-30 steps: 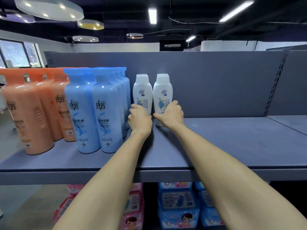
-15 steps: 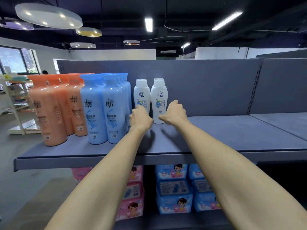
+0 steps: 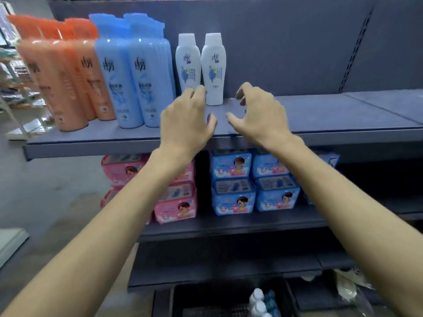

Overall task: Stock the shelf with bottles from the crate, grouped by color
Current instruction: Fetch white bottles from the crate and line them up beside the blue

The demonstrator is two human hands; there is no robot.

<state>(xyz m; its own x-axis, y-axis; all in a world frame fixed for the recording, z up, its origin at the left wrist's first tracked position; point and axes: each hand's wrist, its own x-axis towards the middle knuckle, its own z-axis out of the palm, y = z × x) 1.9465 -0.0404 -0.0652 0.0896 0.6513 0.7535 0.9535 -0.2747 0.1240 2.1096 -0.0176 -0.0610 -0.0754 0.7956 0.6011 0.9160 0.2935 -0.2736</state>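
Two white bottles (image 3: pixel 201 65) stand side by side at the back of the grey shelf (image 3: pixel 320 115). To their left stand a group of blue bottles (image 3: pixel 135 72) and a group of orange bottles (image 3: pixel 61 74). My left hand (image 3: pixel 186 121) and my right hand (image 3: pixel 258 113) hover over the shelf's front edge, in front of the white bottles, fingers apart and holding nothing. At the bottom of the view a dark crate (image 3: pixel 219 300) holds more bottles (image 3: pixel 261 303), with white and teal caps showing.
The shelf to the right of the white bottles is bare. A lower shelf (image 3: pixel 229 225) carries pink packs (image 3: pixel 176 200) and blue packs (image 3: pixel 254 184). A crumpled clear plastic bag (image 3: pixel 352 287) lies by the crate. Floor lies open at the left.
Both hands have let go of the two white bottles and pulled back toward the shelf's front edge, fingers spreading. The view has tilted down, bringing the lower shelves and the crate into sight.
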